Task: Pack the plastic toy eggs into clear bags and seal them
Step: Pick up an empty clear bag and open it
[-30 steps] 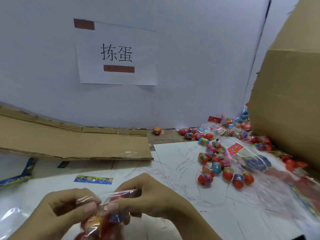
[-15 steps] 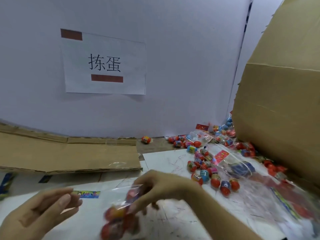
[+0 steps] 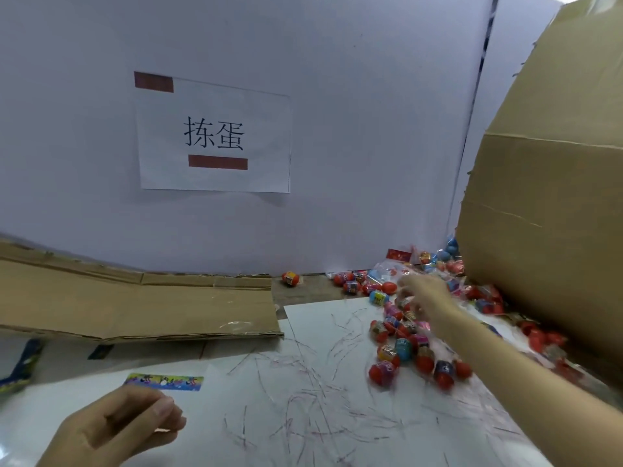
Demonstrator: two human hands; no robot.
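Note:
Several loose plastic toy eggs (image 3: 401, 348), red, blue and pink, lie heaped on the white table sheet (image 3: 320, 409) at the right. One red egg (image 3: 290, 278) sits alone by the wall. Clear bags with eggs in them (image 3: 448, 264) are piled in the back right corner. My right hand (image 3: 421, 293) reaches out over the far part of the heap; it is blurred, so its grip is unclear. My left hand (image 3: 118, 429) hovers low at the front left, fingers loosely curled, holding nothing.
A flattened cardboard sheet (image 3: 135, 308) lies along the wall at left. A tall cardboard box (image 3: 546, 230) stands at the right. A colourful label strip (image 3: 164, 382) lies just beyond my left hand. A blue packet (image 3: 20, 369) sits at the left edge. A paper sign (image 3: 215, 136) hangs on the wall.
Both hands held a filled clear bag near me. My left hand let go, and my right hand carried it off to the far right pile; the bag is no longer in front of me.

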